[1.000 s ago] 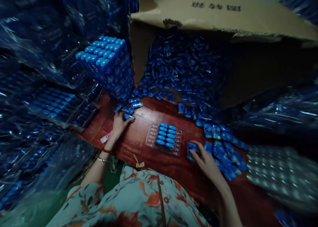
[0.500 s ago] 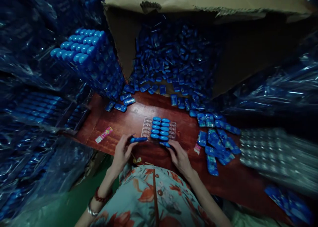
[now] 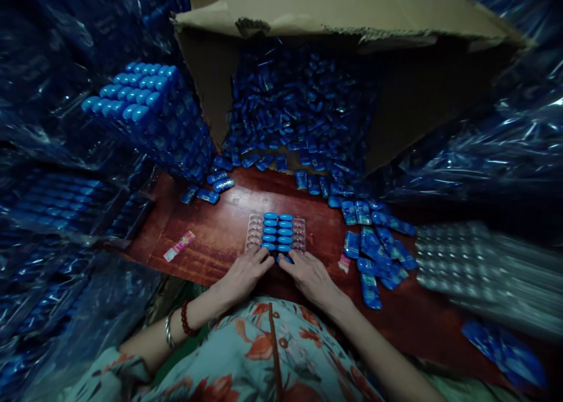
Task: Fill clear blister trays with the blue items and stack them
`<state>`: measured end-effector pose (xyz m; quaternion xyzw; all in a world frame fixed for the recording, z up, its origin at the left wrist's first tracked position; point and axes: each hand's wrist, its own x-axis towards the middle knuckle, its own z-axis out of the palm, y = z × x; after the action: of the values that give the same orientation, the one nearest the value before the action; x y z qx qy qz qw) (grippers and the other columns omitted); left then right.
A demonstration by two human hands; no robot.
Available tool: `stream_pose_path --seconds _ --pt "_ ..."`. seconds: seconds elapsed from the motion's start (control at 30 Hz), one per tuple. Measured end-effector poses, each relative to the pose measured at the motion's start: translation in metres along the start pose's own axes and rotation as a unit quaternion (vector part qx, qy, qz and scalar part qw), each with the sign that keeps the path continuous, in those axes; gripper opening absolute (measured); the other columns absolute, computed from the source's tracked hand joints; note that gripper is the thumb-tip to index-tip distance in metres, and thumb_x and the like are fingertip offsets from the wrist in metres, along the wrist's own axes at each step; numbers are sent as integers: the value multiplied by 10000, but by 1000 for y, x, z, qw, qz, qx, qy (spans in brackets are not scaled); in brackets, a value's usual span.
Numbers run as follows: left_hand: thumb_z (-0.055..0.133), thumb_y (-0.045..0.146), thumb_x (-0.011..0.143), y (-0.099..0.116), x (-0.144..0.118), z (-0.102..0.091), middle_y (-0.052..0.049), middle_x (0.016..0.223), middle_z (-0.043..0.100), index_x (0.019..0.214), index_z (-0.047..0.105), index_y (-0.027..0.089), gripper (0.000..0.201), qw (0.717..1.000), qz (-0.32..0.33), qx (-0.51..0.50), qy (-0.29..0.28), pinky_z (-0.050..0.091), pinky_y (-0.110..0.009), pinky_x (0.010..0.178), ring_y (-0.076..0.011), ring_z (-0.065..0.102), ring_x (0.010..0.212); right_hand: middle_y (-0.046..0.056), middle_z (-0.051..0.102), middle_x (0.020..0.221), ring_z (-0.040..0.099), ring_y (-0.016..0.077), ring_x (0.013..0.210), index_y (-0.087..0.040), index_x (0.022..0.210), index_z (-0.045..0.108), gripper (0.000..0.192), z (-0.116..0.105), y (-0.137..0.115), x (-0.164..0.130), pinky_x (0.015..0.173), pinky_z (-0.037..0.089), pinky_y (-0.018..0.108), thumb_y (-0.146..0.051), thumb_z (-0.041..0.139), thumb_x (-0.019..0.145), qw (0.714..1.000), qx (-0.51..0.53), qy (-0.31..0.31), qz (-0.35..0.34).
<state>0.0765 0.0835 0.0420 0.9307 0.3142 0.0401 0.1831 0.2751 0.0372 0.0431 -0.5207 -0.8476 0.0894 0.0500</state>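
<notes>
A clear plastic blister tray (image 3: 254, 229) lies on the red-brown table, its two middle columns filled with glossy blue capsule-shaped pieces (image 3: 270, 230). The outer cups on both sides show no blue. My left hand (image 3: 250, 271) is at the tray's near edge, fingers closed and pointing down over the nearest row, on a blue piece that they mostly hide. Beside it, my right hand (image 3: 310, 274) has its fingers closed at the same row, where a bit of blue shows by the fingertips. The two hands almost meet.
An opened cardboard box (image 3: 211, 91) spills small blue packets across the back. More packets (image 3: 373, 246) lie at right, near stacked clear trays (image 3: 448, 261). Filled trays (image 3: 149, 108) are stacked at back left. A pink wrapper strip (image 3: 179, 246) lies left.
Both hands have come inward, each bringing a blue piece from the tray's near side to its nearest row. The view has shifted slightly.
</notes>
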Motion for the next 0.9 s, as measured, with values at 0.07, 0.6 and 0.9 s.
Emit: stream_pose_path --seconds 0.07,0.6,0.9 --pt "431 56 854 5 6 -4 -98 1091 571 1130 518 175 313 999 9 29 -38 486 -354 867 -217 540 1030 60 617 954 589 151 845 -225 1193 540 357 -1 -1 1 799 421 291 -81 409 894 1000 5 -8 8" --pt "424 222 900 -72 -8 2 -134 1206 507 1300 447 221 400 902 -221 -32 369 468 -371 902 -225 531 1090 275 539 1143 562 334 947 -53 1256 509 505 23 93 -68 706 485 431 -399 381 911 920 -173 124 328" --pt "422 388 894 -137 47 -30 -226 1133 489 1135 555 76 417 872 -446 147 137 474 -411 765 -345 527 996 165 610 1109 566 272 992 -137 1303 462 466 29 82 -36 739 513 363 -168 393 844 939 -147 60 306"
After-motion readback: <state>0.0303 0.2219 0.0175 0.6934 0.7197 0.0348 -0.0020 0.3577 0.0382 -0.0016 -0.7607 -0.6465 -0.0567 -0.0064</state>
